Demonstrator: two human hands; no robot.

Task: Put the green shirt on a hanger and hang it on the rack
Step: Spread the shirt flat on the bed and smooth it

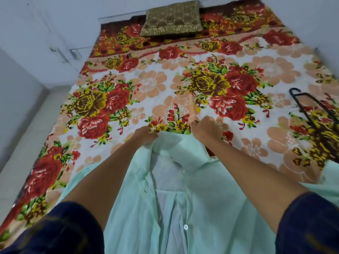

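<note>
While we hold it up by the collar, these are our notes:
Green shirt: hangs over the near edge of the bed, placket open, one white button showing.
Left hand: fingers curled, pinching the collar's left side.
Right hand: fist-like, gripping the collar's right side.
Step in hand: we judge we are readying the neck opening for the hanger; keeping the collar spread and level should let the shoulders seat evenly.
Hanger: black, lying on the bedspread well apart to our right, its lower end cut off by the frame edge.
Pillow: at the far end.
Hidden: no rack in view; both sets of fingertips are buried in cloth; the shirt's hem is out of frame.
</note>
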